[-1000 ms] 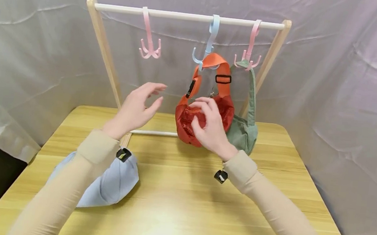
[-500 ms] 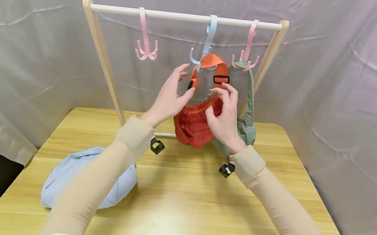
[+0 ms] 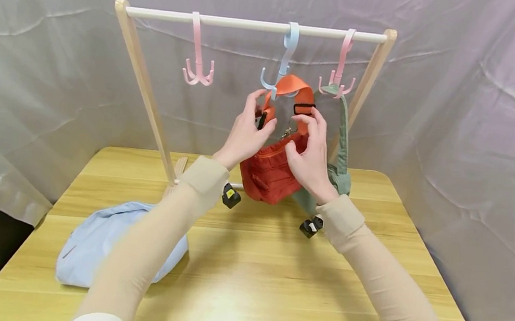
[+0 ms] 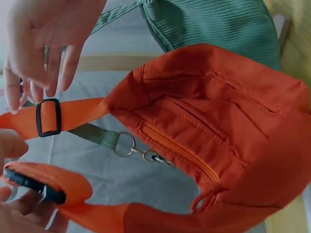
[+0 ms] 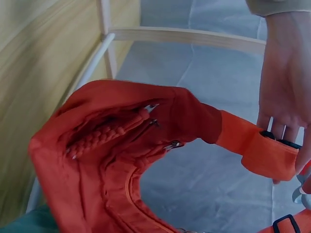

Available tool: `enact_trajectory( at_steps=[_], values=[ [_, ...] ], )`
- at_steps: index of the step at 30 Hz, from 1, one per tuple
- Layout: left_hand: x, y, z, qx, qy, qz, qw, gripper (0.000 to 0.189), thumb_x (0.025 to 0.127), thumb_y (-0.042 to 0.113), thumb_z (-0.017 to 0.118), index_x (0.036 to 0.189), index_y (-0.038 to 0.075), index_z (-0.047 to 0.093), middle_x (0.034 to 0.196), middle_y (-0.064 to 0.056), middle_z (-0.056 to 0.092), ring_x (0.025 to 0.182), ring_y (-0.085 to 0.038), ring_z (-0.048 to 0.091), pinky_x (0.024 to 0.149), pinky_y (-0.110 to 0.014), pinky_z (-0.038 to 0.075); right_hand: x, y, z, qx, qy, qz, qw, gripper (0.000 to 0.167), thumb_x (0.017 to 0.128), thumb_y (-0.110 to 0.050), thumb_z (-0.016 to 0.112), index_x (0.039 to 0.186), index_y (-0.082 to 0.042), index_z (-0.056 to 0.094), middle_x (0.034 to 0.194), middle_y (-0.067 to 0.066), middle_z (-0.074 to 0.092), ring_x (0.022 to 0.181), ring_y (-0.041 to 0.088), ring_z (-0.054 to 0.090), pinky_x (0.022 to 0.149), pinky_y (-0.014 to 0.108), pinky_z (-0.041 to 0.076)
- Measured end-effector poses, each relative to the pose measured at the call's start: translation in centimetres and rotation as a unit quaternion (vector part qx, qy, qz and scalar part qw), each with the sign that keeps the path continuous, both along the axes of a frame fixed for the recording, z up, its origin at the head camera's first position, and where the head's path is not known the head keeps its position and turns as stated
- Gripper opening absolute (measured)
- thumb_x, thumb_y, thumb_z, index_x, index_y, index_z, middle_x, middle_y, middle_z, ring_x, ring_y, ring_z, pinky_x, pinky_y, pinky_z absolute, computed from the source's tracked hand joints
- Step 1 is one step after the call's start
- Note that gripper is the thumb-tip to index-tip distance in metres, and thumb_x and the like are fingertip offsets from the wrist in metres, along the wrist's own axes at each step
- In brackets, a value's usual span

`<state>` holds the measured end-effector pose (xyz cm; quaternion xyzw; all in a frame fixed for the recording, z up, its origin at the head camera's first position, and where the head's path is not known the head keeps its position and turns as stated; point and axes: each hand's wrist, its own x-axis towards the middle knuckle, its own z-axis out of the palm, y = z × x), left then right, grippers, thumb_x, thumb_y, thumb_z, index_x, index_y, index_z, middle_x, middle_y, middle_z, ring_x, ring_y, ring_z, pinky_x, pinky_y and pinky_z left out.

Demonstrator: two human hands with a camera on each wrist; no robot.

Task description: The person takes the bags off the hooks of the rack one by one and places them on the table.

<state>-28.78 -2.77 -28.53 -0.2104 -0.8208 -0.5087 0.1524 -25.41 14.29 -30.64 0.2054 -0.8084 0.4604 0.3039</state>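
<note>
A red sling bag (image 3: 268, 178) hangs by its orange strap (image 3: 292, 84) from a light blue hook (image 3: 282, 69). My left hand (image 3: 247, 134) has its thumb and fingers round the strap's left side, at the black buckle (image 4: 34, 183). Beside the strap's right side is my right hand (image 3: 309, 155), fingers loosely bent near the black slider (image 4: 48, 118); no grip shows. Behind, a green corduroy bag (image 4: 218, 26) hangs from the right pink hook (image 3: 338, 77), partly hidden by the red bag and my right hand.
Wooden posts carry the white rail (image 3: 243, 24). A pink hook (image 3: 198, 65) hangs bare at the left. A light blue bag (image 3: 98, 243) lies on the wooden table (image 3: 235, 283), partly under my left forearm. Grey curtain (image 3: 58, 82) surrounds the table.
My left hand has moved right and up, from left of the red bag onto its strap. My right hand has shifted up and slightly right, off the bag's front toward the slider.
</note>
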Motion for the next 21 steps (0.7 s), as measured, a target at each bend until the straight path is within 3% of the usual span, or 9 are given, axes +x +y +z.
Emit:
enact_trajectory(
  at_steps=[6, 14, 21],
  values=[
    [-0.1, 0.2, 0.3, 0.013, 0.027, 0.0, 0.9996, 0.06, 0.101, 0.014, 0.055, 0.154, 0.021, 0.027, 0.119, -0.013, 0.06, 0.086, -0.024, 0.056, 0.078, -0.034, 0.046, -0.3, -0.4, 0.4, -0.011, -0.012, -0.003, 0.9999, 0.043, 0.086, 0.002, 0.054, 0.128, -0.004, 0.055, 0.162, 0.016, 0.027, 0.154, 0.024, 0.023, 0.11, 0.05, 0.039],
    [0.6, -1.6, 0.6, 0.017, 0.024, -0.032, 0.999, 0.053, 0.102, 0.016, 0.052, 0.151, 0.024, 0.034, 0.102, -0.009, 0.057, 0.076, -0.021, 0.05, 0.071, -0.03, 0.042, -0.6, -0.6, 0.9, -0.049, -0.011, 0.018, 0.9986, 0.053, 0.085, 0.008, 0.052, 0.136, -0.004, 0.047, 0.157, 0.014, 0.034, 0.151, 0.019, 0.03, 0.123, 0.045, 0.03],
    [1.1, -3.7, 1.7, 0.029, -0.005, -0.06, 0.9978, 0.042, 0.103, 0.019, 0.049, 0.144, 0.02, 0.043, 0.113, -0.014, 0.069, 0.092, -0.02, 0.063, 0.082, -0.029, 0.047, -1.1, -0.8, 1.7, -0.1, -0.041, 0.08, 0.9909, 0.064, 0.087, 0.01, 0.052, 0.146, -0.004, 0.03, 0.144, 0.018, 0.047, 0.13, 0.028, 0.052, 0.108, 0.043, 0.042]
  ],
)
